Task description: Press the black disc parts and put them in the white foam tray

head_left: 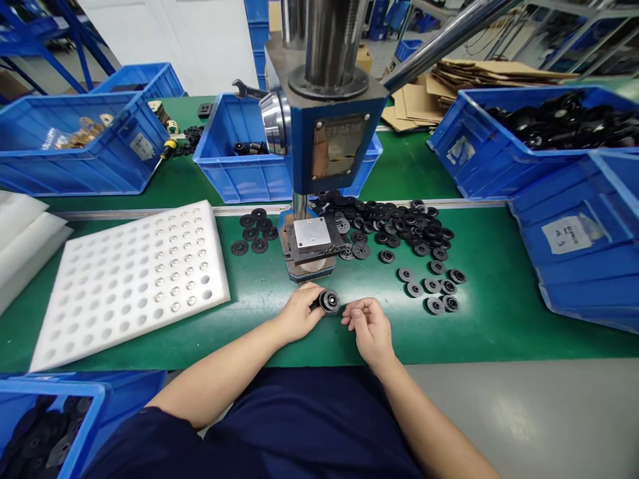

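My left hand is closed around a small black round part, held just in front of the press base. Close to its right, my right hand has its fingers curled loosely, fingertips near the part; whether it holds anything I cannot make out. A blue hand press stands directly behind both hands. Many loose black round parts lie scattered to the right of the press, and a few more black discs lie to its left.
A white foam tray with rows of holes, some holding small metal rings, lies at left. Blue bins stand behind and at right, one full of black parts. Another blue bin sits at bottom left. Cardboard is stacked at back.
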Action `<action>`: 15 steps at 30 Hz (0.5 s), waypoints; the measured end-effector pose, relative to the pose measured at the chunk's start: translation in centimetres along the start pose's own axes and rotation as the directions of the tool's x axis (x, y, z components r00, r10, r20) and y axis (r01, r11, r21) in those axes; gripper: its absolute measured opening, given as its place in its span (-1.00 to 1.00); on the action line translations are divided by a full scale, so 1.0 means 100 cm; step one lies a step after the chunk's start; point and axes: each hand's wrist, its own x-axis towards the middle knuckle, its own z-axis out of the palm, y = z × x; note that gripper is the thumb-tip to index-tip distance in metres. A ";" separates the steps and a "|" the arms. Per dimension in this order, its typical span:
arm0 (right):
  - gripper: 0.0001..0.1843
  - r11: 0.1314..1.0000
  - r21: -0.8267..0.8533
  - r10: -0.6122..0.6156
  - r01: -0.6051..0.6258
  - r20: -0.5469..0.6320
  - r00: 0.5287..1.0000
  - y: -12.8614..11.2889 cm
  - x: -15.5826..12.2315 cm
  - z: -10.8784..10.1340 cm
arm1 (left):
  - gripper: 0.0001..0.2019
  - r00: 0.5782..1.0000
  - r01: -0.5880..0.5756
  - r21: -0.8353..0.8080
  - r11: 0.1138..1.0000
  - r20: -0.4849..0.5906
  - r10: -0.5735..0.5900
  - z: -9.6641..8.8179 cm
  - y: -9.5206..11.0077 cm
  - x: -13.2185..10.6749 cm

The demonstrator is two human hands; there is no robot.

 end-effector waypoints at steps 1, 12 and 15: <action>-0.67 1.000 -0.027 -0.013 0.013 0.022 1.000 0.000 0.000 0.000 | -0.90 1.000 0.004 -0.003 1.000 0.008 -0.004 -0.001 0.000 0.000; -0.64 0.984 -0.164 -0.053 0.065 0.073 0.996 0.000 0.003 -0.001 | -0.86 0.999 0.036 0.026 0.999 0.016 -0.037 0.002 -0.005 0.000; -0.65 0.980 -0.174 -0.082 0.092 0.067 0.994 -0.003 0.003 0.000 | -0.84 1.000 0.015 0.091 0.996 -0.026 -0.013 -0.012 -0.013 -0.017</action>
